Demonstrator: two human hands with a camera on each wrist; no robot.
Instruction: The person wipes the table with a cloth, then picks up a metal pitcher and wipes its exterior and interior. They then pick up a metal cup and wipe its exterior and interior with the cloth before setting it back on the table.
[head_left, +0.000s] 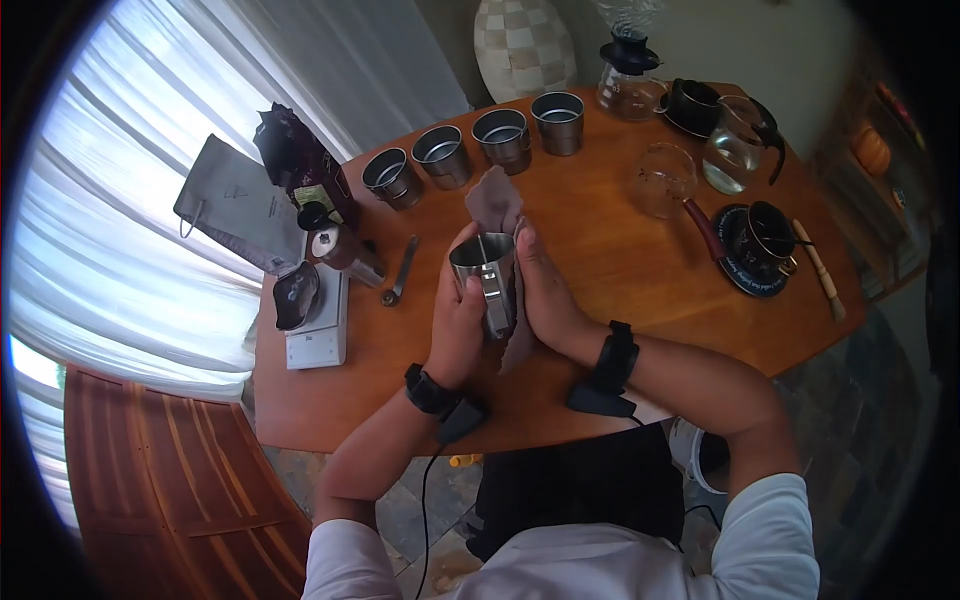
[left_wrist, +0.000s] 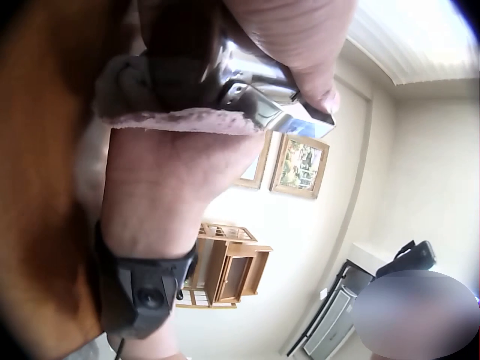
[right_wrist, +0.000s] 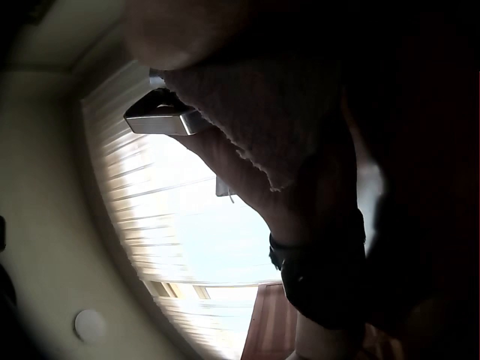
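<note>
A shiny metal mug (head_left: 483, 262), its wire-like handle (head_left: 493, 292) facing my body, stands between my two hands over the near middle of the table. My left hand (head_left: 459, 325) grips it from the left, thumb along the front beside the handle. On the other side my right hand (head_left: 550, 300) holds a greyish-pink cloth (head_left: 495, 200) against the wall of the mug, thumb up by the rim. The cloth sticks out above and below the hands. In the left wrist view its fuzzy edge (left_wrist: 180, 121) lies under the mug; the right fingers are mostly hidden.
Several metal cups (head_left: 441, 157) line the back edge. At left are coffee bags (head_left: 235, 205), a hand grinder (head_left: 345, 250), a scale (head_left: 318, 340) with a dark dish, and a spoon (head_left: 402, 270). Glassware (head_left: 664, 185), a black cup (head_left: 770, 232) on a saucer and a brush (head_left: 820, 270) stand right.
</note>
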